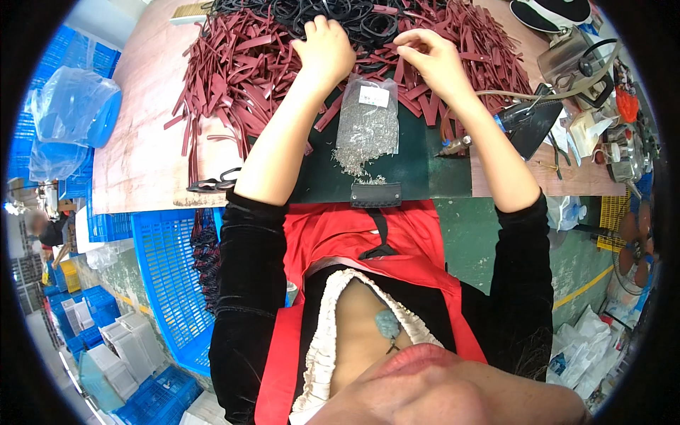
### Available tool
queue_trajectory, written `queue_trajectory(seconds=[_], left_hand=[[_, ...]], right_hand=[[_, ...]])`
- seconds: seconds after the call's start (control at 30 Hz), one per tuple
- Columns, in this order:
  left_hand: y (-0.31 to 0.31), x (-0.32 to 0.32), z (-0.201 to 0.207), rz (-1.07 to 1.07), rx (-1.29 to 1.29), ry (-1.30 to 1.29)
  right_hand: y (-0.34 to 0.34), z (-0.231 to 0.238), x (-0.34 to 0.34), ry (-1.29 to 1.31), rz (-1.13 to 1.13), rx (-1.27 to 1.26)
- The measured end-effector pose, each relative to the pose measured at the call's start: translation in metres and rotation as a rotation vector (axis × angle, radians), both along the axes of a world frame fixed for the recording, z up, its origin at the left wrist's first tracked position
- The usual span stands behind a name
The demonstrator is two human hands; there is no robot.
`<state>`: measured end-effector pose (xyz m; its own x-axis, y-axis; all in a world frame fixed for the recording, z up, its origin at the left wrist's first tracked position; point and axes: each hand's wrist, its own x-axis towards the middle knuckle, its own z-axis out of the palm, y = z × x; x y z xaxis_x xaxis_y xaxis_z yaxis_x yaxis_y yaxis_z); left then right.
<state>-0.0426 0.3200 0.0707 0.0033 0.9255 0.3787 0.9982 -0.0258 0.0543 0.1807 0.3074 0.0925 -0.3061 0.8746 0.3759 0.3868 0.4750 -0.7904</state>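
My left hand (pixel 329 51) is over the near edge of a heap of black straps or loops (pixel 294 10), its thumb apart from the bent fingers; I see nothing held in it. To its right, my right hand (pixel 433 62) hovers by the heap, with thumb and forefinger curved and a gap between them. Dark red flat strips (pixel 241 78) are piled on both sides of the hands. Between my forearms lies a clear plastic bag (pixel 368 117), its small metal pieces (pixel 358 160) spilling from the near end onto a dark green mat (pixel 312 177).
A small black block (pixel 376 195) sits at the table's front edge. Black-handled scissors (pixel 216 183) lie on the left. On the right are a metal-tipped tool (pixel 455 146), pliers (pixel 559 157) and a hose (pixel 567 92). Blue crates (pixel 173 276) stand below left.
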Motion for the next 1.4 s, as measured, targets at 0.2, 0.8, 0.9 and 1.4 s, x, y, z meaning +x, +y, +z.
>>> queue_trajectory(seconds=[0.2, 0.8, 0.9, 1.4], left_hand=[[0.037, -0.013, 0.103, -0.063, -0.452, -0.159], [-0.293, 0.053, -0.089, -0.451, 0.158, -1.612], [-0.317, 0.039, -0.093, -0.446, 0.044, -1.663], [-0.315, 0.042, -0.091, -0.314, 0.07, -1.337]], right_hand=[[-0.029, 0.031, -0.003, 0.158, -0.126, 0.483], [-0.219, -0.083, -0.001, 0.242, -0.029, -0.351], [-0.219, -0.084, -0.006, 0.386, -0.067, -0.518], [-0.232, -0.029, -0.012, -0.383, 0.184, -0.075]])
